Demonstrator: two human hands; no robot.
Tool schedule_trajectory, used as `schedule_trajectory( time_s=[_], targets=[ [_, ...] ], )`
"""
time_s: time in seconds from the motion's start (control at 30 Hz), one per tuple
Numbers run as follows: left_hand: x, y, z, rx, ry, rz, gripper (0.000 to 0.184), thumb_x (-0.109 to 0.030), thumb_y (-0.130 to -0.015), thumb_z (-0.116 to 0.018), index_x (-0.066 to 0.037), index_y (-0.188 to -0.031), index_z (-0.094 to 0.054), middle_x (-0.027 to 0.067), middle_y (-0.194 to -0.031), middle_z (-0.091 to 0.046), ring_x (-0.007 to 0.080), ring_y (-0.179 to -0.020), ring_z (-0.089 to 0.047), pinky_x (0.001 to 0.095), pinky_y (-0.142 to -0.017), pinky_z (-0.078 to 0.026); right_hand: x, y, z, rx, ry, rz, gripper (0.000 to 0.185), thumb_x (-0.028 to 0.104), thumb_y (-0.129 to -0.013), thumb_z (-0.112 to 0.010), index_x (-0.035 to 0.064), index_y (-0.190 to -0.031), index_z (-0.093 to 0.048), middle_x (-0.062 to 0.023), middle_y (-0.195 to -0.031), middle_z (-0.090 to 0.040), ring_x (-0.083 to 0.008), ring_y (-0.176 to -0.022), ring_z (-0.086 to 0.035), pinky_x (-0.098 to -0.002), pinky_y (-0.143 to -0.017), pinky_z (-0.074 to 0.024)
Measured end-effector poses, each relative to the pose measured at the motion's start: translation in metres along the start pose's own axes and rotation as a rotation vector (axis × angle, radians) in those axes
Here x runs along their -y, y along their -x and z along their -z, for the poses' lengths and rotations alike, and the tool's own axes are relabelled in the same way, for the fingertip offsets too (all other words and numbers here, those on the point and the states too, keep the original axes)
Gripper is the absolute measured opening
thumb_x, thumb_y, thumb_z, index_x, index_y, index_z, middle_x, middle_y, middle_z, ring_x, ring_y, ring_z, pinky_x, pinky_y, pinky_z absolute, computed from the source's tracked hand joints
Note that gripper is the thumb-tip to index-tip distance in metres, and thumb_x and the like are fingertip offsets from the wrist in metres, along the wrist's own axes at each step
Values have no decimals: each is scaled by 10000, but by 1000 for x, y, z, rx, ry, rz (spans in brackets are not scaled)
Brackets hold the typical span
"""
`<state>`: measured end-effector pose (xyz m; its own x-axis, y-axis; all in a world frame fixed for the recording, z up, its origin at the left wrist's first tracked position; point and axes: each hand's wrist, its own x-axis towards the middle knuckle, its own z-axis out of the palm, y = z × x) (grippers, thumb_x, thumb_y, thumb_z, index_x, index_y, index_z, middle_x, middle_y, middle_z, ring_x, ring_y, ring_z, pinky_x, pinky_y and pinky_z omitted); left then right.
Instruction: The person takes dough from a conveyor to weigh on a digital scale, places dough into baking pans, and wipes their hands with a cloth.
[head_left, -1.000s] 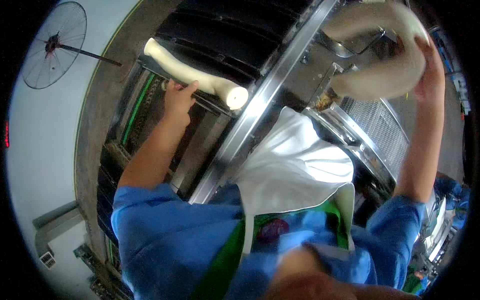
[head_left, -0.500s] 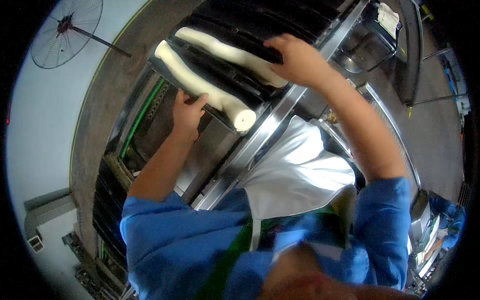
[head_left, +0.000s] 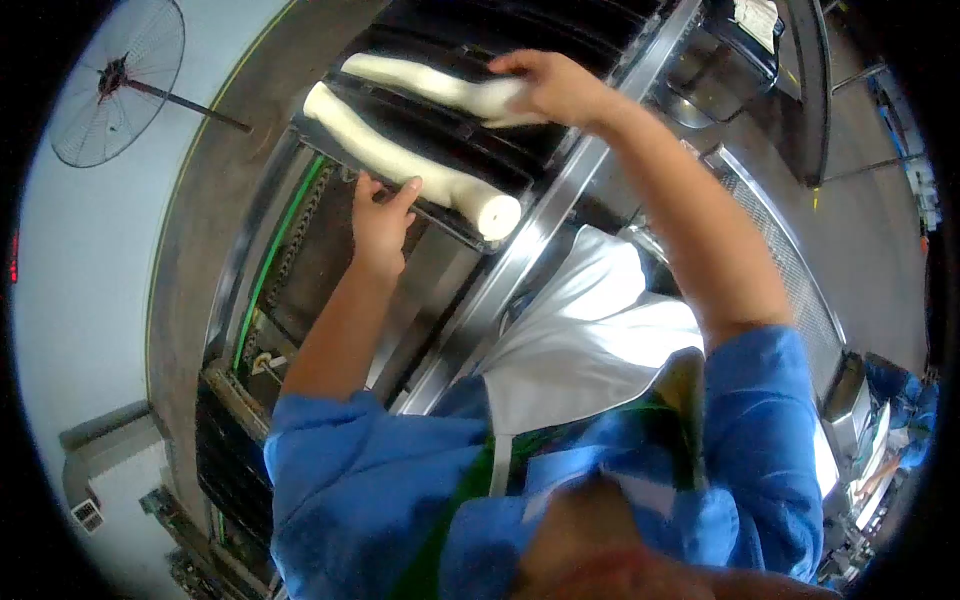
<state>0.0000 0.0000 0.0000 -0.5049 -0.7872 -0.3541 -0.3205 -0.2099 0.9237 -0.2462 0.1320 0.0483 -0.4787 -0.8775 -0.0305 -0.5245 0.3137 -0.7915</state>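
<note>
Two long, bent cream-coloured rolls, foam-like in look, lie side by side on a dark slatted bed. The near roll shows a round cut end with a small hole in its middle. My left hand is at the bed's near edge beside this roll, thumb and fingers apart; whether the fingertips touch it I cannot tell. On the right end of the far roll rests my right hand, thumb and fingers about it. That hand covers part of the roll's end.
A bright metal rail runs along the bed's side near my body. Below the bed a chain runs beside a green strip. A wall fan is at upper left. Mesh metalwork and a person's blue clothing are at the right.
My right hand has come onto the far roll's right end, which has shifted away from me and left. My left hand stays beside the near roll. The view has shifted slightly.
</note>
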Motion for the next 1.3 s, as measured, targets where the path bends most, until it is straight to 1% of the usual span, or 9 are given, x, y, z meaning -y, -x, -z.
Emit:
schedule_trajectory(
  time_s=[0.03, 0.23, 0.3, 0.43, 0.67, 0.8, 0.97, 1.1, 1.3],
  targets=[
    [1, -1, 3, 1, -4, 1, 925, -210, -791, -763, -24, -1483, -176, 126, -1387, -340, 244, -1163, -477, 413, -877, -451, -4, 0, -10, -140, -117, 181, 557, 91, -737, -725, 79, -1270, -565, -108, -1077, -667, -209, -952, -627, -316, -851, -496],
    [3, -10, -8, 20, -5, 0, 917, -199, -794, -760, -17, -1480, -180, 127, -1381, -344, 239, -1140, -497, 410, -861, -458, 15, 28, 13, 57, 555, 66, 341, 249, -795, -705, 84, -1091, -661, -137, -1099, -654, -326, -1009, -620, -406, -859, -501],
    [1, -6, -11, 14, 10, -32, 920, -209, -793, -765, -18, -1480, -185, 130, -1382, -343, 248, -1129, -505, 399, -851, -469, 38, 46, 10, -338, 681, 232, 307, 362, -840, -659, 87, -972, -692, -132, -932, -670, -317, -903, -644, -416, -791, -518],
    [-1, -5, -7, 71, -54, -31, 915, -222, -790, -770, -17, -1477, -201, 132, -1362, -361, 256, -1132, -498, 391, -836, -478, 99, 78, -33, 311, 573, 13, 534, 525, -870, -567, 23, -1031, -653, -183, -884, -686, -344, -869, -671, -432, -767, -533],
    [13, -8, 2, 23, -97, -56, 838, -209, -821, -735, -62, -1476, -235, 131, -1369, -348, 284, -1219, -442, 427, -919, -478, 70, 39, -52, 465, 471, 127, 363, 251, -814, -618, 38, -1107, -622, -187, -955, -687, -359, -895, -668, -440, -799, -519],
    [39, -57, 55, 252, -208, -67, 764, -209, -865, -684, -102, -1480, -244, 119, -1389, -322, 273, -1210, -446, 430, -922, -481, 65, 47, -90, -249, 353, 305, 192, 187, -748, -642, 103, -917, -673, -147, -817, -679, -319, -863, -656, -426, -768, -522],
    [3, -10, 25, 86, -47, -20, 869, -314, -845, -717, -80, -1494, -189, 114, -1363, -335, 246, -1178, -438, 389, -914, -453, 70, 76, -66, 212, 428, 88, 302, 289, -803, -658, 76, -1010, -712, -126, -1039, -675, -303, -996, -626, -401, -870, -498],
    [-1, -2, 24, 132, -70, 21, 871, -316, -850, -710, -63, -1493, -178, 117, -1326, -348, 235, -1175, -421, 390, -920, -451, 28, 116, -31, -251, 325, 432, 212, 231, -786, -644, 72, -915, -700, -114, -1101, -635, -323, -987, -618, -410, -865, -498],
    [16, -10, 22, 122, -172, -82, 670, -292, -867, -683, -82, -1395, -329, 106, -1236, -464, 218, -1119, -476, 399, -906, -444, -95, 253, 32, -408, 294, -128, 252, 102, -820, -639, 87, -1071, -639, -100, -1149, -606, -297, -1020, -599, -410, -838, -507]
  ],
)
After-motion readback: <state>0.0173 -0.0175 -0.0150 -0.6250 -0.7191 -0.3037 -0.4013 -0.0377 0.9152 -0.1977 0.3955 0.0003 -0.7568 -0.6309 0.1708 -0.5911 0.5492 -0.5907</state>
